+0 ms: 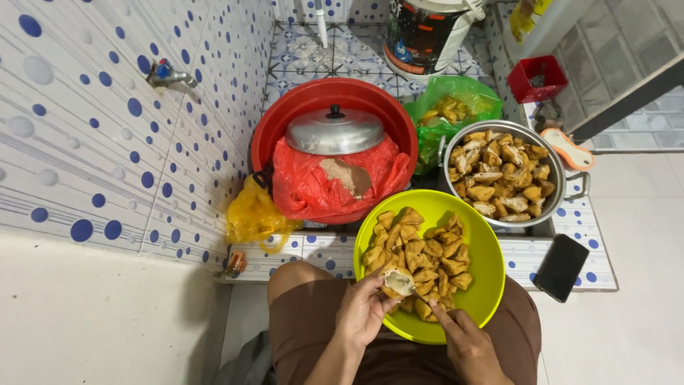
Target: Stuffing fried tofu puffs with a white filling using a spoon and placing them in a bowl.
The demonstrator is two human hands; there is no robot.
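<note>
A lime-green bowl (484,249) rests on my lap, filled with several golden fried tofu puffs (420,249). My left hand (363,310) holds one split tofu puff (397,280) over the bowl's near side, its pale inside showing. My right hand (467,342) is at the bowl's near rim, its index finger stretched toward the held puff. Whether its fingers pinch anything is unclear.
A metal pot (566,178) of fried tofu stands to the right. A red basin (299,107) holds a metal lid (335,132) and red plastic bag (313,189). Also around: yellow bag (253,214), green bag (456,96), black phone (561,267), bucket (427,36), red basket (538,78), wall tap (167,75).
</note>
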